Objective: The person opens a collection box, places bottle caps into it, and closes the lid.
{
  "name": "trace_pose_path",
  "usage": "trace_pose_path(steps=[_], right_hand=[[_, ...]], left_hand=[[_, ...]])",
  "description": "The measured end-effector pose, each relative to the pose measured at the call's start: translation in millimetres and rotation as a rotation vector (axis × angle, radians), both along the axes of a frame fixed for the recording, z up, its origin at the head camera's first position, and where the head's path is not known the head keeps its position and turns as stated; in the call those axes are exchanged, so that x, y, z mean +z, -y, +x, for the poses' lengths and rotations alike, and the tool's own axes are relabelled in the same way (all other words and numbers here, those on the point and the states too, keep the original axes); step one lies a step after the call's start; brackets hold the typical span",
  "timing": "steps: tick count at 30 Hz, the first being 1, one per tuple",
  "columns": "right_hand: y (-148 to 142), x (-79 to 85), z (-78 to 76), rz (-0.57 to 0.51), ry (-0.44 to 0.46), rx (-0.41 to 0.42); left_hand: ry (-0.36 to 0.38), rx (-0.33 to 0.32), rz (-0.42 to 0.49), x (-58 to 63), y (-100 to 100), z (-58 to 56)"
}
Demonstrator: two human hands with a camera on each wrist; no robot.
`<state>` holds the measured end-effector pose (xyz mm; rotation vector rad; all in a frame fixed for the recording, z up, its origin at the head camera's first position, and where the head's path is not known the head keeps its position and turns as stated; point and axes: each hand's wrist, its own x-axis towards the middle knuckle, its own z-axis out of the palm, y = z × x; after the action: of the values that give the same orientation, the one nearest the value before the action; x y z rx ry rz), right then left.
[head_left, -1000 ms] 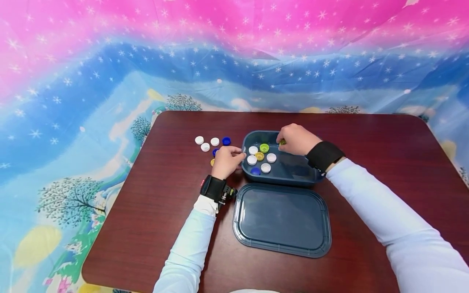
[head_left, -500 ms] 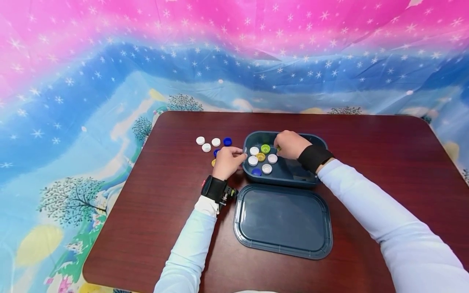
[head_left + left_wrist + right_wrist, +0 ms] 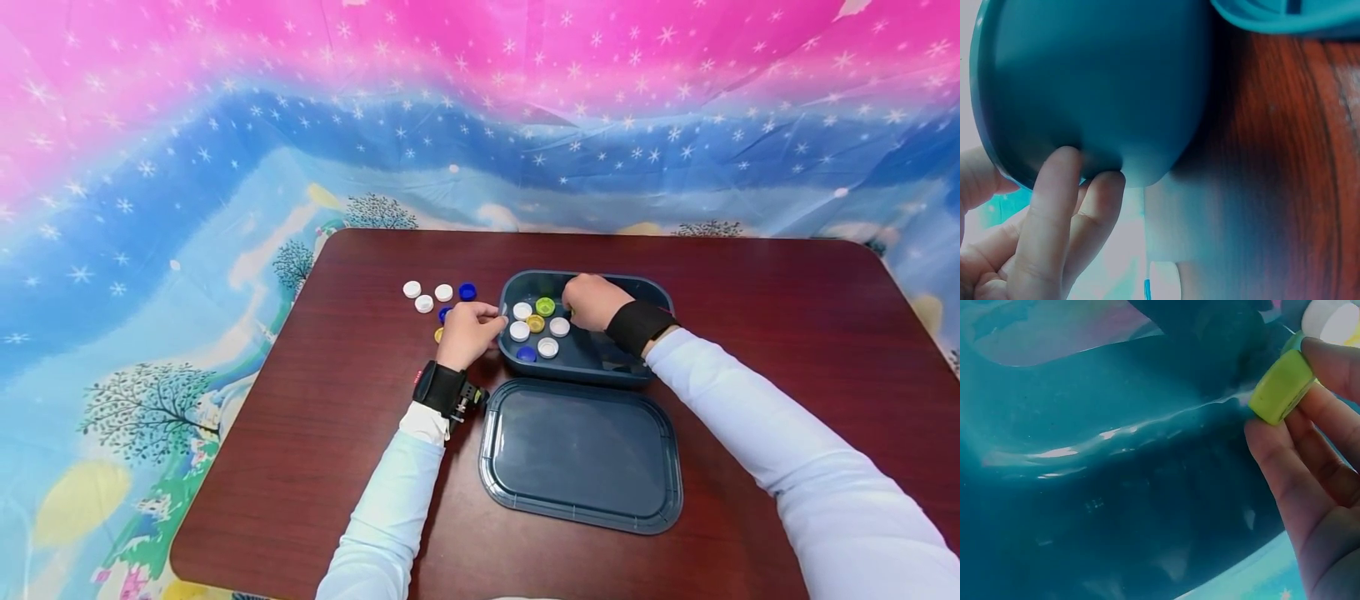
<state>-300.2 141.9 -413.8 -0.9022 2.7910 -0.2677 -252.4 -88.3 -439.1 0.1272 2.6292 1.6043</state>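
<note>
1. Cap (image 3: pixel 1282 387), yellow-green: pinched between the thumb and fingertips of the right hand (image 3: pixel 596 302), digits parted only by the cap's width. It is within the outline of the box (image 3: pixel 581 350); contact with the floor cannot be told.
2. Left hand (image 3: pixel 467 335): grips the box's left end at the rim, fingertips against the outer wall (the thumb lies at the rim).
3. Box floor, left part: four white caps (image 3: pixel 520 331), a yellow cap (image 3: pixel 535 323), a green cap (image 3: pixel 545 307) and a blue cap (image 3: pixel 527 354). The right hand is just beside this cluster; floor shows from there toward the right end, partly under the right wristband (image 3: pixel 641 327).
4. Lid (image 3: pixel 581 457): flat, just beside the box's near edge, leaving little more than a slit.
5. Table (image 3: pixel 337 417), left of the box: three white, two blue and one yellow loose caps (image 3: pixel 444 292) (the last partly hidden by the left hand). Wood runs on widely from the box's right end to the table's right edge.
6. Snowflake-printed cloth (image 3: pixel 480 125): beyond the table's far edge.
</note>
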Motion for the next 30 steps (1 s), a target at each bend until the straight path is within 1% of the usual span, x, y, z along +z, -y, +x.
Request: trace_pose_path(steps=[6, 14, 16, 22, 30], right_hand=[[0.1, -5.8, -2.7, -0.013, -0.003, 0.0], [3.1, -12.0, -10.0, 0.019, 0.023, 0.014], [3.8, -12.5, -10.4, 0.016, 0.023, 0.016], [4.7, -11.9, -8.2, -0.003, -0.017, 0.038], [5.1, -12.8, -8.6, -0.024, -0.008, 0.059]], left_hand=[[0.005, -0.002, 0.002, 1.7, -0.3, 1.1], [0.011, 0.0, 0.001, 2.3, -0.7, 1.4], [0.011, 0.001, 0.002, 2.6, -0.8, 1.2], [0.01, 0.006, -0.005, 3.2, -1.5, 1.0], [-0.007, 0.0, -0.015, 2.6, -1.3, 1.5]])
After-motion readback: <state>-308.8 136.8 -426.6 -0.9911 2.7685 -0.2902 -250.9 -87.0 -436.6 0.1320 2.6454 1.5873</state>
